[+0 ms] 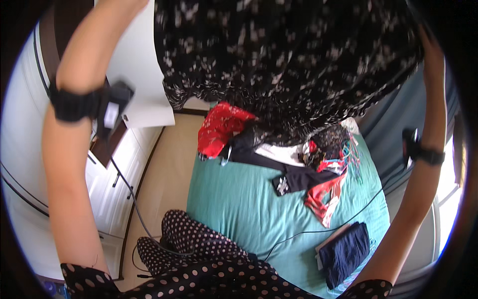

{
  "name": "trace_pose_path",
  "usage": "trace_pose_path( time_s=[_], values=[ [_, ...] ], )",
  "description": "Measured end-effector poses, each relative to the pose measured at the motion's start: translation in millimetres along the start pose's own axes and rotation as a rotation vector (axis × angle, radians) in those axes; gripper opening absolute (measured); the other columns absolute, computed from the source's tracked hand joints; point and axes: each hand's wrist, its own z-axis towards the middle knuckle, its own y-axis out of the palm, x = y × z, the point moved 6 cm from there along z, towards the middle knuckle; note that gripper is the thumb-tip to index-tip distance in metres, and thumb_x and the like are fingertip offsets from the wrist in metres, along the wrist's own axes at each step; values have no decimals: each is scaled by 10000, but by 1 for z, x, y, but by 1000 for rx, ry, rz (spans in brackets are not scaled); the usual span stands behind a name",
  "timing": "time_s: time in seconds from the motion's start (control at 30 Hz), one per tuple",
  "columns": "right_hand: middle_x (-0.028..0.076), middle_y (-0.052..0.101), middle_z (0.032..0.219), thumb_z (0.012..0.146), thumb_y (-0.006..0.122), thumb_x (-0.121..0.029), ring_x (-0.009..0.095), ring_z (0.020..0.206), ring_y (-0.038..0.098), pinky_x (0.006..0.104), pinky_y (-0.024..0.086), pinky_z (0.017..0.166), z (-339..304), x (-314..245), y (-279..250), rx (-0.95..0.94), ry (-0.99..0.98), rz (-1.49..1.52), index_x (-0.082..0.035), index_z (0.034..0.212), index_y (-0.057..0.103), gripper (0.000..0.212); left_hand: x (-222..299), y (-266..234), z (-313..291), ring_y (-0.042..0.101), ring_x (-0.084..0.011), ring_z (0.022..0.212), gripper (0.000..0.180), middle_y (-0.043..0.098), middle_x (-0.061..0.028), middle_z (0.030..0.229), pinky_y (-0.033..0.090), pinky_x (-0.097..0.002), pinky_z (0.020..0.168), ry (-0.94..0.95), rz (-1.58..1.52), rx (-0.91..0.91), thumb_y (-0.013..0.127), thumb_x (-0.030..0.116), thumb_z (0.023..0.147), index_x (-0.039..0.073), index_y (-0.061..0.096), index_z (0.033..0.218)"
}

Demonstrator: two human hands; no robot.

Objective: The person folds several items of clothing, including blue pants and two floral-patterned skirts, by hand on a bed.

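Observation:
A black floral garment point(289, 55) with small pale flowers hangs spread out in front of me, its lower part gathered and ruffled; whether it is a dress or a skirt I cannot tell. My right hand point(432, 49) is at its upper right edge, closed on the cloth, with the fingers partly in shadow. On the other side my left forearm point(74, 154) reaches up past the garment's left edge, and that hand lies beyond the top of the picture. Beneath the garment, its folds cover part of a clothes pile.
A green-sheeted bed point(239, 199) bears a red patterned cloth point(219, 129), black trousers point(298, 179), a red-and-white piece point(326, 197) and a folded navy garment point(346, 254). Cables point(127, 184) run from my wrist bands. White cabinets point(112, 189) stand left, grey-blue curtains point(386, 129) right.

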Motion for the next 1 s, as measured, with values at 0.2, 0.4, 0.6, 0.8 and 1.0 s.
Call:
trace_pose_path(
  time_s=[0.2, 0.4, 0.6, 0.8, 1.0],
  values=[
    [71, 688, 871, 688, 527, 163, 171, 833, 667, 266, 509, 752, -279, -29, -4, -508, 282, -49, -51, 968, 700, 392, -35, 17, -240, 547, -114, 814, 187, 575, -38, 816, 447, -269, 717, -594, -73, -504, 580, -128, 715, -27, 584, 873],
    [48, 601, 661, 644, 599, 52, 176, 641, 566, 312, 390, 671, -506, -103, -36, -1002, 356, 20, -127, 926, 725, 357, -5, -11, -456, 580, -209, 757, 128, 632, -45, 794, 412, -358, 826, -459, -3, -1005, 671, -38, 636, 29, 643, 741],
    [52, 640, 697, 643, 617, 68, 172, 665, 593, 297, 367, 714, -562, -138, -53, -1177, 560, 198, -121, 950, 722, 375, 19, -35, -538, 563, -182, 856, 124, 630, -13, 797, 364, -347, 902, -595, -61, -1282, 690, 1, 643, 61, 658, 746],
    [60, 612, 641, 640, 592, 83, 190, 598, 530, 294, 372, 703, -544, -126, -38, -1232, 652, 265, -120, 957, 731, 401, 12, -35, -540, 569, -190, 821, 128, 620, -16, 778, 390, -345, 860, -675, -162, -1309, 708, 21, 641, 57, 659, 754],
    [66, 639, 677, 661, 629, 50, 184, 602, 520, 283, 373, 733, -533, -110, -19, -1319, 712, 357, -122, 984, 728, 379, -5, -22, -512, 576, -215, 762, 150, 618, -39, 762, 421, -342, 784, -731, -257, -1320, 752, 94, 681, 24, 649, 766]
  ],
)
